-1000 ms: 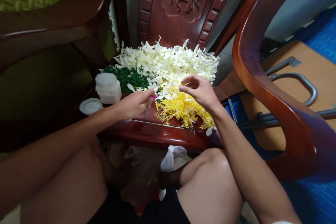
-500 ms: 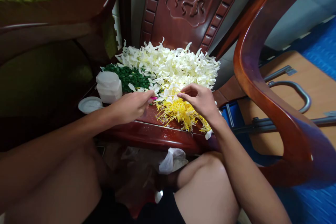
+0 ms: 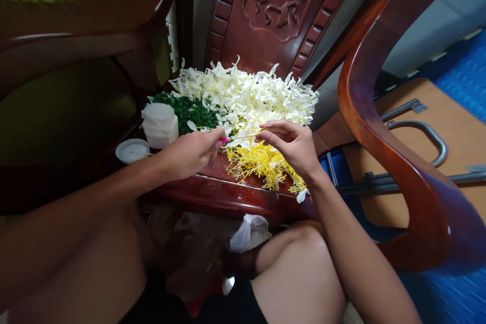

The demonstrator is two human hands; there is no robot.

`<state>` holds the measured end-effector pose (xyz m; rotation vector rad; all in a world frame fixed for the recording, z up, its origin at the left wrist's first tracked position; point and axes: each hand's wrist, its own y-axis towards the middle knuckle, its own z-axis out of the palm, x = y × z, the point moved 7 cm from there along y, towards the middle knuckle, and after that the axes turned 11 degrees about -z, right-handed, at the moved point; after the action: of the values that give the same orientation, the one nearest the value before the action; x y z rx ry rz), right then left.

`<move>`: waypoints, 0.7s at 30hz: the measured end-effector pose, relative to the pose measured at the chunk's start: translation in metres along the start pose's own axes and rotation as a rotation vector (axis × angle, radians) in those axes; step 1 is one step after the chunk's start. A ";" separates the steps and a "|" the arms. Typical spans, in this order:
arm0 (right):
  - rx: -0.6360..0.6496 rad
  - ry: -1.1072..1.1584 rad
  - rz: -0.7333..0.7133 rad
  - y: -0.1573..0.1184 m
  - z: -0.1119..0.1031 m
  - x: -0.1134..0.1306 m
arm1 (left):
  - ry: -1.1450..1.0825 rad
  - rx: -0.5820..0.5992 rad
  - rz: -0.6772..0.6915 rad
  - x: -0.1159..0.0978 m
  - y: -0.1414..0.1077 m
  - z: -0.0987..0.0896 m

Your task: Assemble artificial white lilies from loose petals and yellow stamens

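Observation:
My left hand (image 3: 195, 152) is closed on a small pink-ended tool (image 3: 225, 140), from which a thin metal shaft points right. My right hand (image 3: 292, 142) has thumb and fingers close together at the far end of that shaft; whatever is between the fingertips is too small to make out. Both hands hover over the front of the wooden seat. Below and between them lie yellow stamens (image 3: 261, 159). Behind spreads a heap of white flowers (image 3: 250, 91), with a pile of small green pieces (image 3: 190, 111) at its left.
Left of the flowers stand a white plastic container (image 3: 159, 126) and a shallow white dish (image 3: 132, 151). The chair's curved armrest (image 3: 355, 91) rises at the right, beside a folded wooden table (image 3: 402, 154). A plastic bag (image 3: 248, 233) lies below the seat edge.
The fingers of my right hand have spread and straightened a little near the shaft's tip. My left hand keeps its hold on the pink-ended tool. The view has shifted slightly.

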<state>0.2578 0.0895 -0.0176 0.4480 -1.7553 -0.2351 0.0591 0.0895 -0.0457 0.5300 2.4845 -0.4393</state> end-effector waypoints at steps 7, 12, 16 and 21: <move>0.048 0.014 -0.041 -0.002 0.010 0.004 | 0.002 -0.020 0.004 -0.001 -0.001 0.000; 0.089 -0.066 -0.061 -0.004 0.013 0.007 | -0.041 -0.031 0.035 0.001 0.001 0.000; 0.135 -0.170 -0.095 -0.004 0.012 0.007 | -0.052 -0.001 0.044 -0.001 0.000 0.001; 0.183 -0.254 -0.143 -0.005 0.015 0.006 | -0.059 0.011 0.027 -0.002 -0.002 0.001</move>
<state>0.2433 0.0816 -0.0175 0.7028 -2.0048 -0.2418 0.0606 0.0870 -0.0452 0.5463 2.4169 -0.4518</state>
